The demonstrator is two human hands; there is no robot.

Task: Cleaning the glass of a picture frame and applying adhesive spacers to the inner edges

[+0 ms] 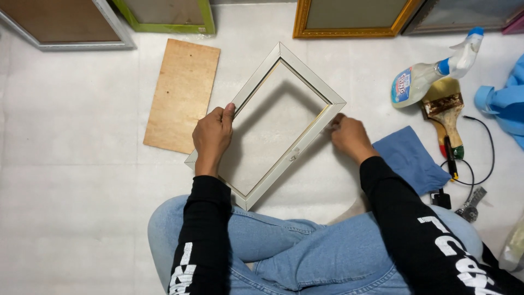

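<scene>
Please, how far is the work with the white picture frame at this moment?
Already done: the wooden backing board lies apart on the floor, left of the white frame, which looks open, with no back. In hand: the left hand grips the frame's left edge and the right hand touches its right edge. Seemingly left: the spray bottle, the paintbrush and the blue cloth lie untouched at the right.

Lots of stuff lying around: plywood board [182, 94] left of centre, a silver frame [65, 27] and green frame [166, 16] along the top left, gold frame [352, 19] top middle. On the right, a spray bottle [434, 71], crusty paintbrush [445, 112], folded blue cloth [410, 158] and a black cable [480, 153].
</scene>
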